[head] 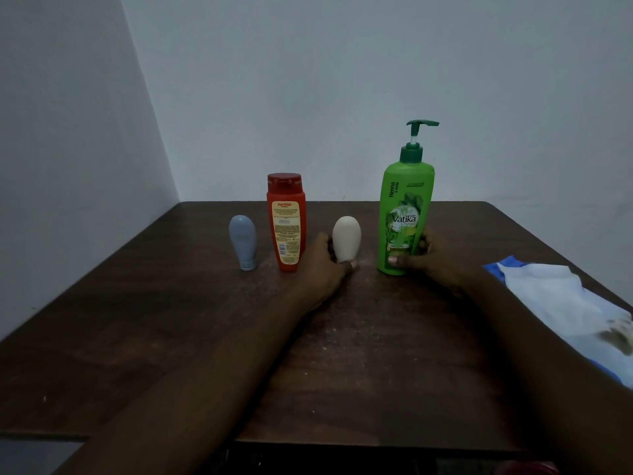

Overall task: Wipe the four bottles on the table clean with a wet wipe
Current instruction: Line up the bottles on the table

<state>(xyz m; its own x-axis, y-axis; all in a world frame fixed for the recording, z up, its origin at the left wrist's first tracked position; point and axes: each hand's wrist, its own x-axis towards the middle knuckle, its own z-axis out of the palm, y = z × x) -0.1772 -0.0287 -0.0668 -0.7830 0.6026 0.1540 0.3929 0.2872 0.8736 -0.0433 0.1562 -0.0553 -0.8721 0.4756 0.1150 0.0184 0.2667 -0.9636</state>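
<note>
Several bottles stand in a row on the dark wooden table. From left to right they are a small grey-blue bottle on its cap, a red bottle, a small cream bottle on its cap, and a tall green pump bottle. My left hand grips the cream bottle at its base. My right hand grips the lower part of the green pump bottle. A white wet wipe lies on the table at the right, apart from both hands.
A blue-and-white pack lies under the wipe at the table's right edge. Pale walls meet in a corner behind the table's left rear. Whitish specks dot the tabletop between my arms.
</note>
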